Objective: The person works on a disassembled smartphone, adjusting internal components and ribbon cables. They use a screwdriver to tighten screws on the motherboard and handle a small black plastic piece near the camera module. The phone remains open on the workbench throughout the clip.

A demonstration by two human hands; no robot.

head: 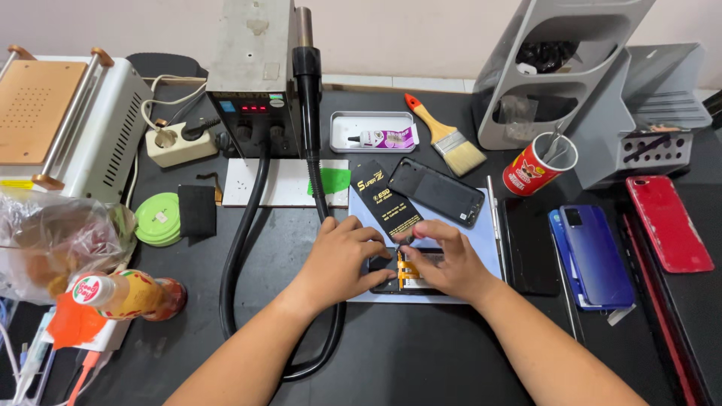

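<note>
An opened phone (410,276) with an orange flex cable showing lies on a pale blue mat (485,244) in the middle of the black table. My left hand (342,259) rests on its left side, fingers curled over the edge. My right hand (444,259) pinches a small part at the top of the phone's inside, fingertips together. A black card with gold print (383,197) and a detached dark screen (440,190) lie on the mat just behind my hands. Most of the phone is hidden under my hands.
A hot-air station (252,75) with its black hose (241,256) stands behind left. A white tray with a glue tube (374,134), a paintbrush (447,139), a red can of tools (538,167), grey racks (556,68), blue (598,256) and red phones (668,222) lie right. A bottle (124,295) lies left.
</note>
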